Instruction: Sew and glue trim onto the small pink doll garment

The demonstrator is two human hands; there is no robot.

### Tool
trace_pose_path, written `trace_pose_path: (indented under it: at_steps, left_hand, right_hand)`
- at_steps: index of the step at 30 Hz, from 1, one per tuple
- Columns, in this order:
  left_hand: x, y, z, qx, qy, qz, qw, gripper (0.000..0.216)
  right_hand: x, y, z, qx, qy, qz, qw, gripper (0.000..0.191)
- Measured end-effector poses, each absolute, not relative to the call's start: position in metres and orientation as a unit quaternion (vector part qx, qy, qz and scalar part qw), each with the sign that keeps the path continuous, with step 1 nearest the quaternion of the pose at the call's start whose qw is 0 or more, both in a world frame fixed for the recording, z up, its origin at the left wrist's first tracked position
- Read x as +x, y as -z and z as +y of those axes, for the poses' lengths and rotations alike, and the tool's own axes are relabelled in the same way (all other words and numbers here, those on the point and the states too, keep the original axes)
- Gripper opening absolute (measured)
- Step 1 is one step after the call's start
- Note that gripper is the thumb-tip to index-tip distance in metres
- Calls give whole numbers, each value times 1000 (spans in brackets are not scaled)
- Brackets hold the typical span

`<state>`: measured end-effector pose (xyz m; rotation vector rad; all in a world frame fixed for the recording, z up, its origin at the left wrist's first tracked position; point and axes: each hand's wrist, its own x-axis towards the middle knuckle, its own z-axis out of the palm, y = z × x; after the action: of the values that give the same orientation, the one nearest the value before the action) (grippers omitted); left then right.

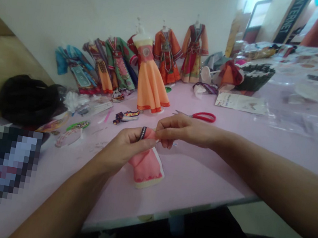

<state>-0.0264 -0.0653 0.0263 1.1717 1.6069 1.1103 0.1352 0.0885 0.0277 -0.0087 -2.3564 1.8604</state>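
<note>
My left hand [124, 148] is closed round the top of a small pink doll dress [147, 167] with a cream hem, which hangs down over the pink table [198, 175]. A dark beaded band [143, 133] sits at the dress's top edge by my left thumb. My right hand [180, 130] pinches the same top edge from the right, fingers pressed together. Both hands meet just above the table near its front middle.
Red-handled scissors [204, 116] lie just behind my right hand. An orange doll gown on a stand [150, 80] and several more doll costumes [116, 64] line the wall. A dark wig [28, 100] lies left, a dark basket [257, 77] and plastic bags [296, 122] right.
</note>
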Motion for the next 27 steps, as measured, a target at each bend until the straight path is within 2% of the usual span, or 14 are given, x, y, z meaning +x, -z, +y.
trace_pose_path:
  at_steps: [10,27]
  left_hand:
    - [-25,-25,-65,481,-448,632,411,29]
    - [-27,-25,-66,468,-480,597,441,17]
  right_hand:
    - [135,-25,91,16,-599,-799,56,11]
    - [134,-23,93,-8,-616,-783,81,19]
